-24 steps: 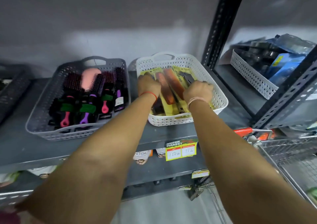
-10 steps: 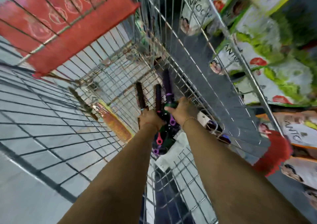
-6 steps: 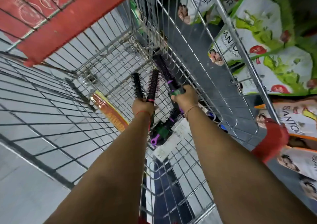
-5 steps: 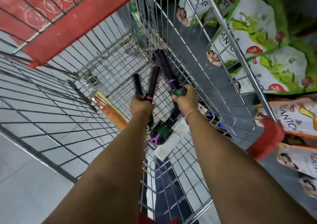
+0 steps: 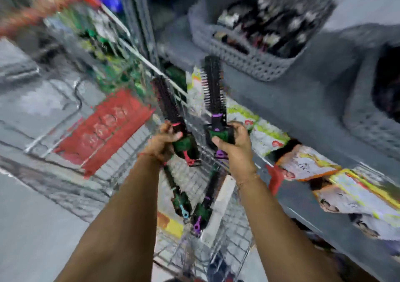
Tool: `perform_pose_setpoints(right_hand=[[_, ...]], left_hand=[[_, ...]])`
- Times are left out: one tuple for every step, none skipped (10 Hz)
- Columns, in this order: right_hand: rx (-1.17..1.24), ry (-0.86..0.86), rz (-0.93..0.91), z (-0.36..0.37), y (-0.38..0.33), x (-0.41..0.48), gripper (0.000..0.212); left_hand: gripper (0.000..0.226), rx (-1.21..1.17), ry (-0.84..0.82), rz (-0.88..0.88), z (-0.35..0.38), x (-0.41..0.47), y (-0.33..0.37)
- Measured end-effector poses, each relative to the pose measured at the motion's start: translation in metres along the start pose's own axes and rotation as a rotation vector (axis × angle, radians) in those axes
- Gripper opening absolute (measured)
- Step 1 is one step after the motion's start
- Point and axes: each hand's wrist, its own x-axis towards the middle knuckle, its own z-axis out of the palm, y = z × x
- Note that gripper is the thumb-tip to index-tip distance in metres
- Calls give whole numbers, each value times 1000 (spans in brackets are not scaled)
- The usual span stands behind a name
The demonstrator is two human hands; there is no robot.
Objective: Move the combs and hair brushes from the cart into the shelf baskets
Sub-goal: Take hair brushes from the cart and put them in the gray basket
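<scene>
Black round brushes — one (image 5: pixel 167 102) gripped in the left hand (image 5: pixel 161 140), another (image 5: pixel 213 91) in the right hand (image 5: pixel 232 143).

Hands: 2, left hand (image 5: pixel 161 140) and right hand (image 5: pixel 234 144), each w/ 1 round brush held. So 2 brushes up in the air: pink-handled brush (image 5: pixel 171 108) and purple-handled brush (image 5: pixel 213 93). Down in the cart (image 5: pixel 121 186): 2 more brushes, blue-tipped brush (image 5: pixel 178 197) and purple-tipped brush (image 5: pixel 204 204). Total brushes outside baskets: 4. Carts: 1. Baskets on shelf (image 5: pixel 303 95): 2 in sight, far basket (image 5: pixel 244 52) and near basket (image 5: pixel 372 121), latter cut off at frame edge. Brushes inside far basket: several, too blurred to count. Wrist bands: 2, one per arm.
</scene>
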Motion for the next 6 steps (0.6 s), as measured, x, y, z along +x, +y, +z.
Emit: perform_pose_setpoints(right_hand=[[61,118,-238,-17,-55,-9,34],[121,257,-422,-46,-105,-20,25],[150,474,-530,-89,-151,-31,31],[152,714,-539,-141,-185,-31,31],[187,947,-434,-193,-207,-36,40],[202,1081,-293,-237,-218,-39,34]], left_hand=[[58,39,-300,21,80,-5,35],[51,129,-452,55,165,-5,48],[32,179,-587,94,252,-12,48],[25,343,-628,99,319,-19,33],[25,548,-609,82,367,-25,10],[33,813,-477,101,400,-25,-15]])
